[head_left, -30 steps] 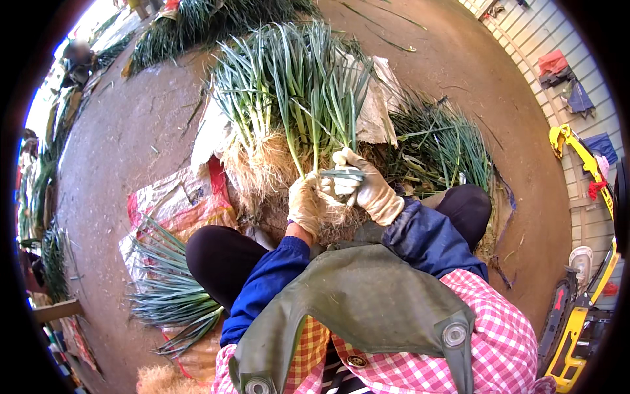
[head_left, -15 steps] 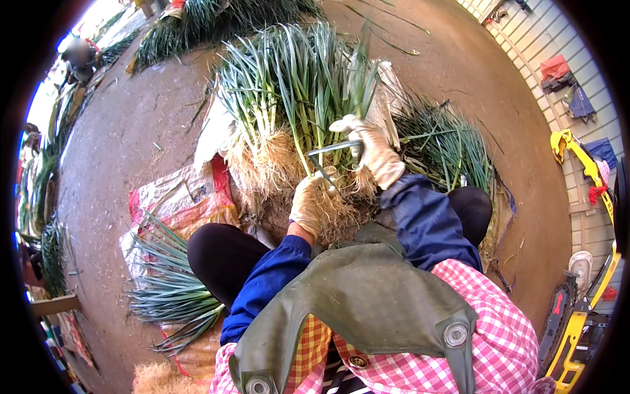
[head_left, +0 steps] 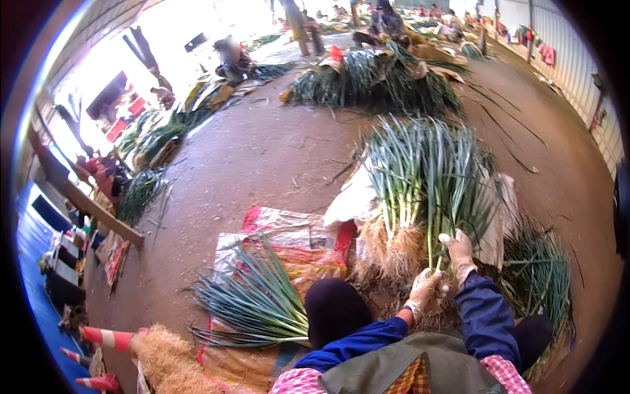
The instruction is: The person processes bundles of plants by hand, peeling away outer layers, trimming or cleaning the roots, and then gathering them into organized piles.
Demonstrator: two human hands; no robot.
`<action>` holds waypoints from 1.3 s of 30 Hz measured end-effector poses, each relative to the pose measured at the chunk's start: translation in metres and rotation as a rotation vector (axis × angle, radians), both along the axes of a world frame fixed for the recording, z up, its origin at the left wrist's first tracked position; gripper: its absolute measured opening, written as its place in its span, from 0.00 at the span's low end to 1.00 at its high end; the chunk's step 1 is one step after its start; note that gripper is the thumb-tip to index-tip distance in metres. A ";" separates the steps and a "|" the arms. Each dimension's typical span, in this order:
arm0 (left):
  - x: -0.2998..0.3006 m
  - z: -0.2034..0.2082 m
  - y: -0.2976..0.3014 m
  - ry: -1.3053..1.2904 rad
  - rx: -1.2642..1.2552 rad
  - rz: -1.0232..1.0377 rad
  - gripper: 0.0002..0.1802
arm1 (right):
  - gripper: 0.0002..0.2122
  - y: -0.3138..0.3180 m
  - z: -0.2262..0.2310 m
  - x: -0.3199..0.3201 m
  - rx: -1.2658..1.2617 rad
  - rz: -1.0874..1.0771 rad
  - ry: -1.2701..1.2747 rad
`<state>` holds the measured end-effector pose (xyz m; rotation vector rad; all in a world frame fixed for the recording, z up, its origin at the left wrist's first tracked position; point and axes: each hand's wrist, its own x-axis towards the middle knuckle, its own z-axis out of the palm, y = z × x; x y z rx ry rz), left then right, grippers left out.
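Leaning in front of me is a big bundle of green onions (head_left: 410,177), with green tops away from me and pale, bushy roots (head_left: 392,249) toward me. My left hand (head_left: 423,290), in a pale glove, is closed around the lower end of a green onion stalk (head_left: 430,246) at the bundle's near side. Just above and to its right, my gloved right hand (head_left: 459,255) has its fingers curled beside the stalks. Whatever it holds is hidden by the fingers.
Loose green onions (head_left: 262,302) lie on a red-and-white woven sack (head_left: 289,226) to my left. More leaves (head_left: 541,276) lie at right. A root heap (head_left: 174,361) sits at lower left. Another onion pile (head_left: 374,82) and people stand farther off.
The view has swung left and up, so my hands sit lower right. A grey strip-like piece at my right hand no longer shows. The left hand still grips near the roots.
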<state>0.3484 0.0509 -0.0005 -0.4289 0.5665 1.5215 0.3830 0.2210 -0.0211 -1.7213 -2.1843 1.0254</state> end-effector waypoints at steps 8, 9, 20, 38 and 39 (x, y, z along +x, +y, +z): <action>0.009 0.013 0.001 -0.146 -0.109 0.108 0.05 | 0.21 -0.035 0.076 0.013 -0.527 0.110 0.108; 0.016 -0.003 0.004 -0.150 -0.154 0.177 0.05 | 0.20 -0.058 0.119 -0.013 -0.680 0.141 0.197; -0.218 -0.020 -0.010 0.027 -0.030 0.305 0.09 | 0.22 0.022 0.188 -0.134 -0.524 0.486 0.614; -0.344 -0.030 -0.027 0.255 0.034 0.509 0.27 | 0.15 0.009 0.078 -0.351 -0.683 0.755 0.203; -0.345 -0.030 -0.030 0.262 -0.010 0.536 0.26 | 0.14 -0.013 0.064 -0.373 -0.716 0.715 0.119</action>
